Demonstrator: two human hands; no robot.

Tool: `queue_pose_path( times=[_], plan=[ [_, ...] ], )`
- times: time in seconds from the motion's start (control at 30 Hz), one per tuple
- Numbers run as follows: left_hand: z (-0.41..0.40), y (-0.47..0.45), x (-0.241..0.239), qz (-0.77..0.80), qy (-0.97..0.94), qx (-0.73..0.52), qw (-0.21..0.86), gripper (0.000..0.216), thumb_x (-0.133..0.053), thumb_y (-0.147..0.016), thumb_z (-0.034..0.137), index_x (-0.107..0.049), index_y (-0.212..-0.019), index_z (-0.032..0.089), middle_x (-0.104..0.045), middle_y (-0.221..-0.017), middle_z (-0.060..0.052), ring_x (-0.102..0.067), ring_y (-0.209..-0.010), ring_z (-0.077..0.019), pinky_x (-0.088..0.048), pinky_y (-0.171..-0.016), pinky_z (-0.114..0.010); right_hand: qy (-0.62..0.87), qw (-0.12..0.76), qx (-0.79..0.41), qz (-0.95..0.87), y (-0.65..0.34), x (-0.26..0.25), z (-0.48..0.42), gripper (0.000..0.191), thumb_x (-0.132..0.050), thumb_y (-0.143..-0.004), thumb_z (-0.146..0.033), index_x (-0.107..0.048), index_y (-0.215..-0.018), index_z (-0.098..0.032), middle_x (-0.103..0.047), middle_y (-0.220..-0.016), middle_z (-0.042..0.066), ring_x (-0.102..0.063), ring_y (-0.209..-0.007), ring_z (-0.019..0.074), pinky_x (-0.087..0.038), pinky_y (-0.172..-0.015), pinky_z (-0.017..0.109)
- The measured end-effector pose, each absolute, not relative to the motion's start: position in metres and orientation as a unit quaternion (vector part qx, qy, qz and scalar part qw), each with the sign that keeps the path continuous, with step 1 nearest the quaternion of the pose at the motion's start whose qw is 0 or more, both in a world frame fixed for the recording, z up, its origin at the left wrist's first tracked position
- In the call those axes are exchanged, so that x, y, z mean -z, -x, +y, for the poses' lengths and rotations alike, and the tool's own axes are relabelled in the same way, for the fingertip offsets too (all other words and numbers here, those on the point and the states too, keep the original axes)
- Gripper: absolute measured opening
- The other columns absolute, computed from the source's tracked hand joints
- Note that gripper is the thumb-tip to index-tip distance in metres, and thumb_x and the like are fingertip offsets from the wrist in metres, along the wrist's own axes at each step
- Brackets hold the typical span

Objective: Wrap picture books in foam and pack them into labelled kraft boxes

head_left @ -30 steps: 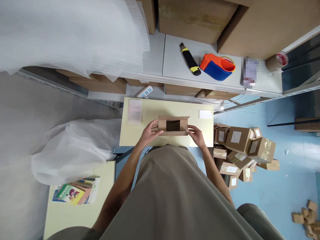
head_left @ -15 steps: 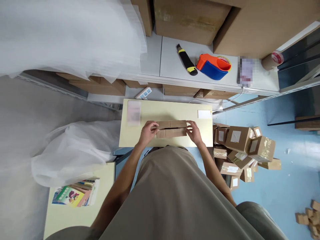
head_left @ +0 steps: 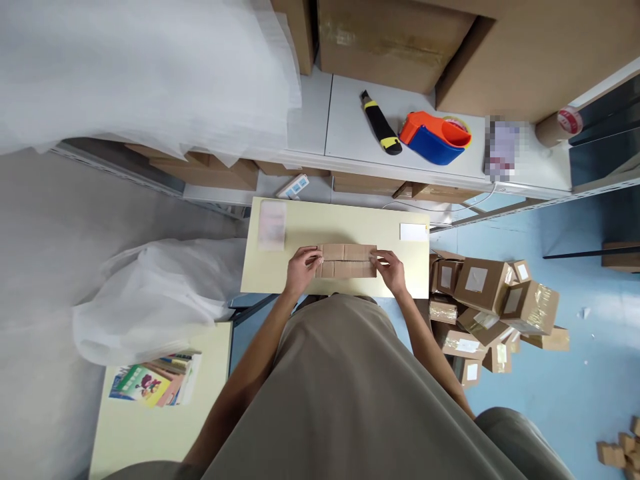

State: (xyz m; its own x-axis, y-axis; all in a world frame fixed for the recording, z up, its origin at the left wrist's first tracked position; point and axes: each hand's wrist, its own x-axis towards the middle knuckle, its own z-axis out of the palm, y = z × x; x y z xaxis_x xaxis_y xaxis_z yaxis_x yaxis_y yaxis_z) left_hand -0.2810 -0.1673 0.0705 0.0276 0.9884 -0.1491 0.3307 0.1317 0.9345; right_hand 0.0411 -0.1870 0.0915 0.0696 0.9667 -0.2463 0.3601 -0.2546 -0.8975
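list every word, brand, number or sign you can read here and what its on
None reads clearly.
Green-and-yellow booklet: white title characters, too small.
Brown tape roll: red-and-white marks, too blurred.
White item with blue patches: too small.
Parcel labels: too small.
Pixelated item: obscured.
Held cardboard box: no print visible.

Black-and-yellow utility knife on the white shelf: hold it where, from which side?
Take the black-and-yellow utility knife by the handle's black middle, likely best from above and the near side. It lies on the white shelf, butt end towards the near edge, narrow dark tip pointing away. The orange-and-blue tape dispenser crowds that butt end on the right.
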Motion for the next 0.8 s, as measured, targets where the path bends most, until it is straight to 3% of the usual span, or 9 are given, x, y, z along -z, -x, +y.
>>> queue_pose_path(
  times=[0.23,0.37,0.43,0.67,0.8],
  plan=[
    [-0.162,0.282,-0.062,0.605,-0.537,-0.348,0.473,0.037,-0.07,-0.099,0.056,-0.079,-0.115,0.024,-0.075,-0.126,-0.012,-0.077,-0.114,-0.0262,-0.069,-0.104,-0.046,0.648,0.347,-0.459,-0.499,-0.041,-0.081,-0.19,0.055,-0.071,-0.097,-0.076,-0.086,-0.12,-0.029,-0.075,-0.135,0.012,-0.079,-0.105,0.0281,-0.071,-0.096,0.049],
    [-0.159,0.277,-0.06,0.613,-0.546,-0.347,0.453,0.055,-0.068,-0.1,0.056,-0.069,-0.143,0.022,-0.071,-0.14,-0.015,-0.077,-0.114,-0.0248,-0.068,-0.102,-0.044,0.668,0.319,-0.457,-0.492,-0.04,-0.079,-0.188,0.071,-0.07,-0.097,-0.077,-0.071,-0.15,-0.03,-0.075,-0.141,0.014,-0.079,-0.101,0.0285,-0.073,-0.084,0.046],
    [-0.157,0.275,-0.06,0.615,-0.55,-0.344,0.448,0.058,-0.067,-0.1,0.058,-0.069,-0.145,0.022,-0.07,-0.141,-0.016,-0.077,-0.11,-0.0241,-0.068,-0.099,-0.042,0.675,0.313,-0.46,-0.484,-0.04,-0.076,-0.187,0.077,-0.07,-0.097,-0.078,-0.067,-0.157,-0.03,-0.075,-0.142,0.014,-0.079,-0.102,0.0289,-0.073,-0.082,0.045],
    [-0.148,0.28,-0.056,0.616,-0.546,-0.34,0.454,0.061,-0.067,-0.099,0.066,-0.076,-0.138,0.021,-0.074,-0.13,-0.014,-0.079,-0.099,-0.0229,-0.067,-0.097,-0.041,0.657,0.32,-0.507,-0.457,-0.046,-0.061,-0.178,0.083,-0.073,-0.089,-0.086,-0.075,-0.149,-0.029,-0.071,-0.138,0.012,-0.079,-0.099,0.0269,-0.076,-0.083,0.048],
    [-0.141,0.28,-0.051,0.639,-0.53,-0.334,0.447,0.065,-0.068,-0.098,0.07,-0.073,-0.141,0.022,-0.078,-0.13,-0.014,-0.08,-0.104,-0.0244,-0.067,-0.099,-0.042,0.654,0.314,-0.512,-0.46,-0.048,-0.063,-0.171,0.081,-0.072,-0.089,-0.086,-0.075,-0.148,-0.03,-0.072,-0.137,0.011,-0.079,-0.099,0.0262,-0.076,-0.083,0.047]
  ],
)
